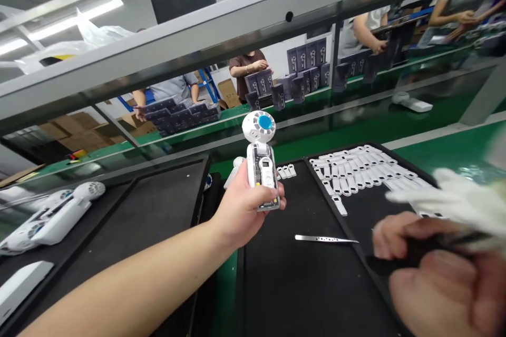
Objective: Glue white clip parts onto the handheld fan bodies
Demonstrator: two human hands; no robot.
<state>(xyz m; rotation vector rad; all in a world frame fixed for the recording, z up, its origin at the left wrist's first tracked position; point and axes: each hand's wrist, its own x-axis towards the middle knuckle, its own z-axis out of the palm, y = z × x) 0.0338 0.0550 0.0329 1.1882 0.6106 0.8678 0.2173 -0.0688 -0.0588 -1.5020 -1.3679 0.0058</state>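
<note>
My left hand (245, 200) is wrapped round a white handheld fan (269, 168) and holds it upright. The fan has a round vented head with a blue centre, and circuit parts show through the clear front of its handle. My right hand (435, 274), smeared by motion, is at the lower right with its fingers curled about something dark that I cannot make out. Close behind it is a blurred white-gloved hand (458, 200); whose it is, I cannot tell. Metal tweezers (322, 239) lie on the black tray (292, 289) between my hands.
Many small white panels (356, 171) lie in rows on the right. More white fans (59, 218) rest on the left tray (158, 216). A metal shelf beam (221, 26) crosses above. Several people work beyond it near dark boxes (308, 58); another white fan (413, 101) lies at the back right.
</note>
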